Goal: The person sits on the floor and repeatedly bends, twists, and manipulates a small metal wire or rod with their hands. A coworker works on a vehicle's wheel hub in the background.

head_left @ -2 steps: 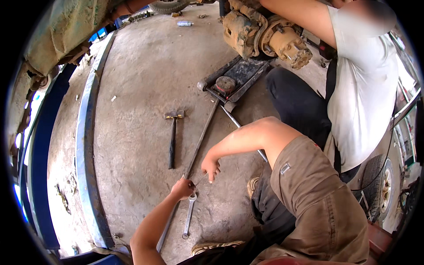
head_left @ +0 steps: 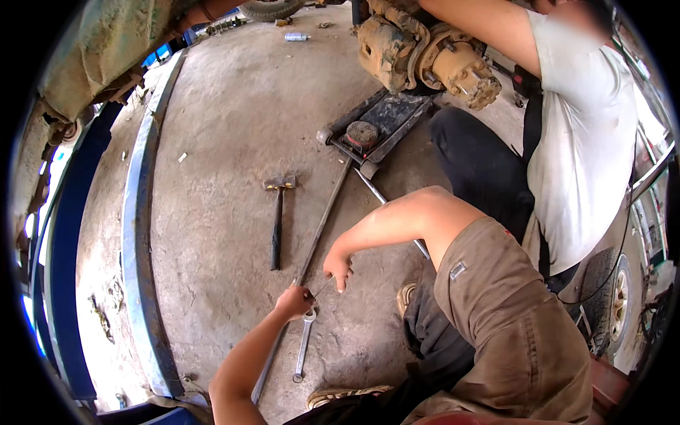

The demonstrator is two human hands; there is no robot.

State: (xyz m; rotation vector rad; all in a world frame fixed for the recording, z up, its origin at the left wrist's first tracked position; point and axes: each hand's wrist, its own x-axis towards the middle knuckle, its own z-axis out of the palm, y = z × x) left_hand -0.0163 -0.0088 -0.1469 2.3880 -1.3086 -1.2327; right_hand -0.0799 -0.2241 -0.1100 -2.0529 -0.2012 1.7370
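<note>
My left hand (head_left: pixel 294 303) is closed just above the floor, with a thin, dark, wire-like piece (head_left: pixel 324 287) showing at its fingertips. That piece slants up toward my right hand (head_left: pixel 338 270), whose fingers are curled downward. What exactly the fingers grip is too small to make out. Below my left hand, a combination wrench (head_left: pixel 303 347) lies on the concrete with its upper end close to the fingers. A long metal bar (head_left: pixel 322 227) runs beneath my left wrist. Farther off to the left lies a hammer (head_left: pixel 277 223) with a black handle.
A black floor jack (head_left: pixel 393 117) with a round pad (head_left: pixel 362 134) stands ahead, under a muddy axle housing (head_left: pixel 453 64). At right crouches a co-worker (head_left: pixel 584 156) in a white shirt. A blue steel rail (head_left: pixel 138 212) borders the left; a wheel (head_left: pixel 613 301) stands at right.
The co-worker's head and upper body have shifted slightly to the left. My hands stay in nearly the same place.
</note>
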